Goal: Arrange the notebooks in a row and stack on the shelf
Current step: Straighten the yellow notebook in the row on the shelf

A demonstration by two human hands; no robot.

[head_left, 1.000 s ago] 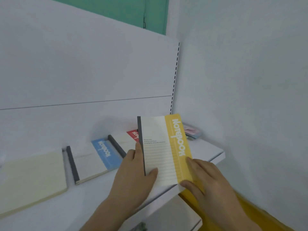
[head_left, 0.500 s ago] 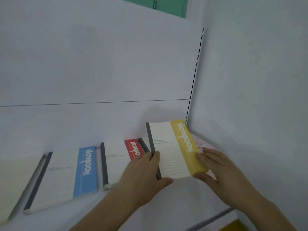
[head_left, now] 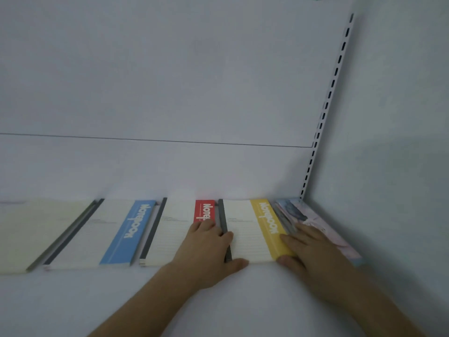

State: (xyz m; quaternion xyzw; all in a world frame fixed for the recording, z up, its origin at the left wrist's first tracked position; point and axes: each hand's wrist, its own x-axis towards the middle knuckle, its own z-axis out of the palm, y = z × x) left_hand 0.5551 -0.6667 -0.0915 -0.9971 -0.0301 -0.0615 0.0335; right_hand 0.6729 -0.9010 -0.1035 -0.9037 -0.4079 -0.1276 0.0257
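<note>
Head view: a white shelf [head_left: 218, 300] runs along a pale back wall, and flat notebooks lie on it in a row, spines toward the left. From the left come a cream notebook [head_left: 31, 234], a blue notebook [head_left: 116, 232], a red notebook [head_left: 177, 229], then the yellow notebook [head_left: 252, 229], with a pastel stack [head_left: 323, 229] in the right corner. The left hand [head_left: 206, 249] grasps the yellow notebook's dark spine, thumb under its near edge. The right hand [head_left: 308, 249] presses its yellow edge, thumb at the near corner. Risk: it seems to overlap the red one, so a push could skew the row.
</note>
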